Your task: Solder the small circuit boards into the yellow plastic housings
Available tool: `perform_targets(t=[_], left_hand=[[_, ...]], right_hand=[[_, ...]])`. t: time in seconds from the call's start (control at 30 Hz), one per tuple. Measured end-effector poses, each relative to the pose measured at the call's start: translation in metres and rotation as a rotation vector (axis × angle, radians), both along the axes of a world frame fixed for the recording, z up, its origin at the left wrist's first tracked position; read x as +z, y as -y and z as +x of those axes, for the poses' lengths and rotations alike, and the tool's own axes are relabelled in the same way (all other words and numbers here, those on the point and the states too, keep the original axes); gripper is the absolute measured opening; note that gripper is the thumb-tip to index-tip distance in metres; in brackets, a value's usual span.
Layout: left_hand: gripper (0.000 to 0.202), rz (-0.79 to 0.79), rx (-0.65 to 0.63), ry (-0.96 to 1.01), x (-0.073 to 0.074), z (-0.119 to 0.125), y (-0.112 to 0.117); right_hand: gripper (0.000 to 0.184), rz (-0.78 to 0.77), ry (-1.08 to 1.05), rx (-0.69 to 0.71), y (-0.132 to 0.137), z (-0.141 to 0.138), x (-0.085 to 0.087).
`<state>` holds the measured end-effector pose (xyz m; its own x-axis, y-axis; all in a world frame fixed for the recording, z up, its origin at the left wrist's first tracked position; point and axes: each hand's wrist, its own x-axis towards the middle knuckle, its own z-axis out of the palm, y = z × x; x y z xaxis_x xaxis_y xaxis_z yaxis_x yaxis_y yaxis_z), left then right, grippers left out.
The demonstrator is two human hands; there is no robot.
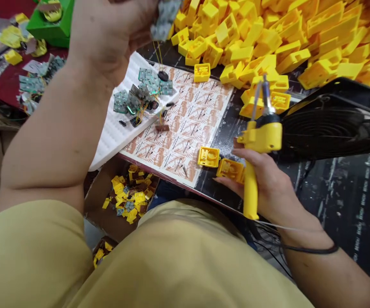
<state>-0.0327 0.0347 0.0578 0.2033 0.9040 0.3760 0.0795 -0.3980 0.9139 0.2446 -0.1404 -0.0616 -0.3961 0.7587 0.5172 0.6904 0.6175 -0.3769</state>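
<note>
The left hand (130,30) is closing its fingers around a few green circuit boards (165,19) at the far edge of the view; the fingertips are falling partly out of sight, so how tightly they are pinching cannot be told. The boards are lying just beyond the fingers, thin wires hanging below.

The right hand (277,188) is wrapping loosely round a yellow soldering gun (250,184), its handle running down across the palm. The metal tip is pointing far and up — probably to keep the hot end clear of skin. The upper and lower fingers are standing apart, with a second open housing (230,169) sitting between them, just left of the handle; whether they are pressing on it cannot be told. Another open housing (208,157) is lying beside it, hollow side up, likely so its inside stays reachable.

More wired boards (140,96) are resting on white foam (108,143) — perhaps as padding — over a printed sheet (185,147), left of a black fan (319,124).
</note>
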Motion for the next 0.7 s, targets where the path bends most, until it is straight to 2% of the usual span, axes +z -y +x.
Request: perform_targets(t=[0.1, 0.17, 0.23, 0.3, 0.4, 0.47, 0.57, 0.63, 0.67, 0.7], left_hand=[[0.018, -0.142, 0.020, 0.111, 0.005, 0.024, 0.005], [0.019, -0.199, -0.049, 0.070, -0.004, 0.034, 0.015], [0.016, -0.241, -0.221, -0.134, -0.023, 0.038, 0.032], [0.011, -0.262, -0.376, -0.480, -0.045, 0.037, 0.054], [0.012, -0.094, -0.394, -0.884, -0.073, 0.035, 0.085], [0.014, -0.023, -0.369, -1.010, -0.085, 0.035, 0.099], [0.015, -0.050, -0.362, -1.032, -0.093, 0.037, 0.104], [0.015, -0.097, -0.372, -0.985, -0.094, 0.038, 0.103], [0.015, -0.123, -0.378, -0.960, -0.093, 0.039, 0.101], [0.014, -0.148, -0.383, -0.941, -0.092, 0.040, 0.100]], right_hand=[[0.045, -0.028, 0.021, 0.062, -0.018, -0.018, -0.003], [0.041, -0.042, 0.030, 0.087, -0.024, -0.025, -0.007], [0.039, -0.048, 0.039, 0.091, -0.024, -0.026, -0.008], [0.038, -0.045, 0.048, 0.084, -0.017, -0.024, -0.007], [0.040, -0.016, 0.048, 0.072, -0.003, -0.020, -0.003], [0.042, 0.032, 0.010, 0.032, 0.006, -0.018, 0.001], [0.034, 0.107, -0.054, -0.054, 0.017, -0.009, 0.009], [0.022, 0.131, -0.080, -0.053, 0.025, 0.003, 0.016], [0.018, 0.114, -0.094, -0.057, 0.031, 0.012, 0.019], [0.022, 0.081, -0.113, -0.078, 0.037, 0.021, 0.022]])
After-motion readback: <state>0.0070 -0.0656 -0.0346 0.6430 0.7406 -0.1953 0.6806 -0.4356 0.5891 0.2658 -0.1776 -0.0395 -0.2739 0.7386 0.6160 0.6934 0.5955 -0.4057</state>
